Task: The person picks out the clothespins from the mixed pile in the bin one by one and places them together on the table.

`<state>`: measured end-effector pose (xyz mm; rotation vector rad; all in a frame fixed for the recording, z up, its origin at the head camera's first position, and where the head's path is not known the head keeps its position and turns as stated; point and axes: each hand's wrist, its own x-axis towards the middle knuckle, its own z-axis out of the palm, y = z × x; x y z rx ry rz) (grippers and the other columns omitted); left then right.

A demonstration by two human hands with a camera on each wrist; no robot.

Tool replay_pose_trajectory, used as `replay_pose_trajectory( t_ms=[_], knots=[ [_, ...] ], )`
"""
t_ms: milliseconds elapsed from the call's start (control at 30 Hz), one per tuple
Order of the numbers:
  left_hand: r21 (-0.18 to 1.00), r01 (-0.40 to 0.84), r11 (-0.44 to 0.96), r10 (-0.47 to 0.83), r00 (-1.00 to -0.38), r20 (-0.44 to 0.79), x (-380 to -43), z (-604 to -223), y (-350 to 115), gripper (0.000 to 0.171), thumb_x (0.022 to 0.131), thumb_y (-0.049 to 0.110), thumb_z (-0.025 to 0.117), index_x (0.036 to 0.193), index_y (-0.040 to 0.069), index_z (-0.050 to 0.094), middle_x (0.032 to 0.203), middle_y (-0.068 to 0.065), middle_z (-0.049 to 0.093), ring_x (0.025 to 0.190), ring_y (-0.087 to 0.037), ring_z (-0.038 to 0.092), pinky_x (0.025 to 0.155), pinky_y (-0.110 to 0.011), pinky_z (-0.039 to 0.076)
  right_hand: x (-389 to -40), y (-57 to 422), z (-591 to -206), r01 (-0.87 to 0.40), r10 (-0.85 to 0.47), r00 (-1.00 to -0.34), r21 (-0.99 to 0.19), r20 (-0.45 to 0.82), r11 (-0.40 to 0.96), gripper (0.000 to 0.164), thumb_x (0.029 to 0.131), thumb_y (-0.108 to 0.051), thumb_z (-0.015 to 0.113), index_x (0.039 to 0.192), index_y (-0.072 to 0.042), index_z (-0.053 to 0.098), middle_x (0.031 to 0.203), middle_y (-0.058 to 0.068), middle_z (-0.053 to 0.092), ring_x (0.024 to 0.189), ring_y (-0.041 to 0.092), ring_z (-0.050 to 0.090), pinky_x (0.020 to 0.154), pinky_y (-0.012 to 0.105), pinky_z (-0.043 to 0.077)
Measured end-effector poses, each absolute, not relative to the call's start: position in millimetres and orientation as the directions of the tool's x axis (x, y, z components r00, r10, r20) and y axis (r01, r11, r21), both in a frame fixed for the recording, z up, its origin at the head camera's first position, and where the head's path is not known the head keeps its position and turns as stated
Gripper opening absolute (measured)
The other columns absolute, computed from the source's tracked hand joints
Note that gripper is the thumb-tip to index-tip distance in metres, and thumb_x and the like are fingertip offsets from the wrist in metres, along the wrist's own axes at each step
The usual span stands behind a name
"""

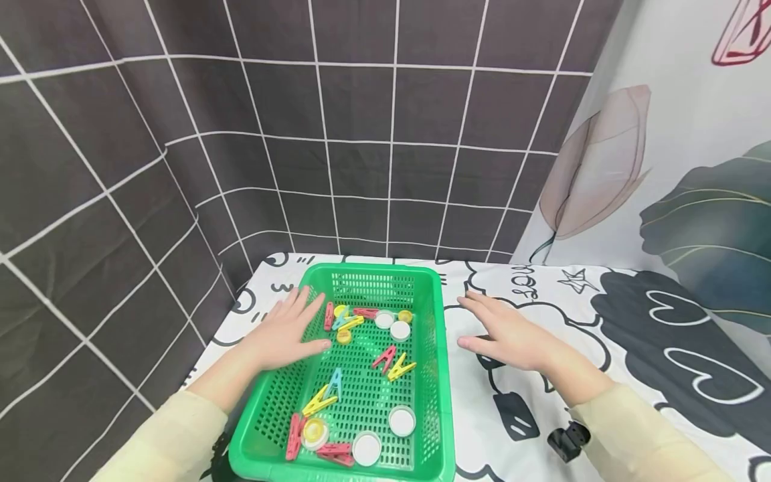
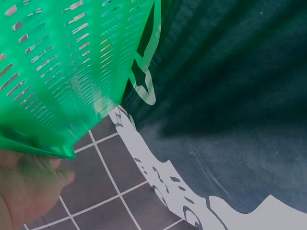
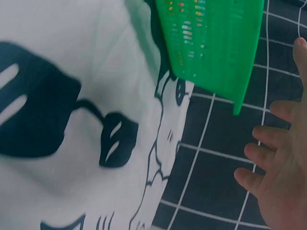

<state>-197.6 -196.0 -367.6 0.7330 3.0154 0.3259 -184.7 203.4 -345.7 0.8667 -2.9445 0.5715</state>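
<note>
A green plastic basket [image 1: 447, 402] with slotted walls stands on the table. Inside lie red [image 1: 294, 436], yellow [image 1: 319, 402] and blue clothespins [image 1: 334, 383]. White round caps [image 1: 401, 421] and small yellow caps [image 1: 344, 337] lie among them. My left hand [image 1: 288, 331], fingers spread and straight, hovers palm down over the basket's left rim, holding nothing. In the left wrist view this hand [image 2: 31, 187] overlaps the rim. My right hand [image 1: 508, 333] is apart from the basket, over the table to its right, with fingers extended and nothing held. The right wrist view shows those fingers [image 3: 271, 136] loosely straight.
A white cloth [image 1: 482, 428] with black drawings covers the table. Dark tiled-pattern fabric [image 1: 361, 167] hangs behind and to the left, close to the basket. A leaf-print curtain [image 1: 662, 100] hangs at right. A small black device [image 1: 569, 440] sits by my right wrist.
</note>
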Motion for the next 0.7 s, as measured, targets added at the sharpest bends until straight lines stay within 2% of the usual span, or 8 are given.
replay_pose_trajectory(
  t_ms=[200,700],
  knots=[
    [0.194,0.466,0.863,0.468,-0.883,0.042,-198.0,-367.8,-195.8,0.091,0.087,0.069,0.04,0.15,0.008,0.018,0.153,-0.024,0.005,0.139,-0.041,-0.001,0.112,-0.053,0.003,-185.4,188.2,-344.2,-0.566,-0.556,-0.818,-0.374,0.145,0.735,0.073,0.089,-0.049,0.057,0.142,-0.003,0.037,0.146,0.021,0.033,0.132,0.04,0.032,0.103,0.058,0.03],
    [0.136,0.445,0.885,0.447,-0.894,0.016,-193.4,-363.8,-192.2,0.093,0.084,0.074,0.036,0.15,0.01,0.022,0.154,-0.02,0.007,0.139,-0.042,0.001,0.11,-0.058,0.011,-190.8,147.1,-339.5,-0.668,-0.663,-0.729,-0.387,0.169,0.636,0.072,0.088,-0.047,0.059,0.141,-0.003,0.039,0.145,0.019,0.035,0.134,0.035,0.031,0.107,0.05,0.029]
  ],
)
